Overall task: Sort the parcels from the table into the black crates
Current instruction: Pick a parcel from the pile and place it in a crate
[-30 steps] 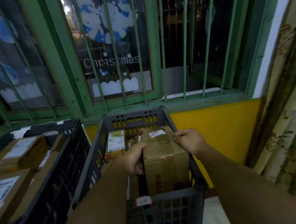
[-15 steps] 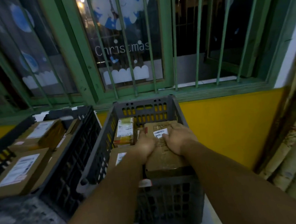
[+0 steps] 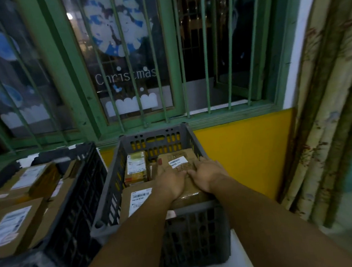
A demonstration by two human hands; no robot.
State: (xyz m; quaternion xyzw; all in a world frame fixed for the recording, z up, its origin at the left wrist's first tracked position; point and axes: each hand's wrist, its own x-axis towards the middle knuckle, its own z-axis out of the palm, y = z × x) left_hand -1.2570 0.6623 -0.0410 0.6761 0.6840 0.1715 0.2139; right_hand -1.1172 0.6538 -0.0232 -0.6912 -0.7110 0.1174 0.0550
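Head view
Parcel: brown cardboard box with white label (image 3: 179, 165) lay inside the grey slotted plastic crate (image 3: 192, 224), at 12 o'clock.
Left hand (image 3: 171, 184): pressed flat on it, fingers straight.
Right hand (image 3: 207, 174): likewise; fingertips partly blurred.
Box's near end: hidden beneath wrists.

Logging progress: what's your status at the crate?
Both hands, left and right, flat on brown parcel. Parcel down in grey crate. Nothing blocking.

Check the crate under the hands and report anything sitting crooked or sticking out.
The brown parcel under both hands, left hand and right hand, lies slanted in the grey crate, its near end propped about level with the front rim rather than flat. The other parcels look settled. No damage is visible.
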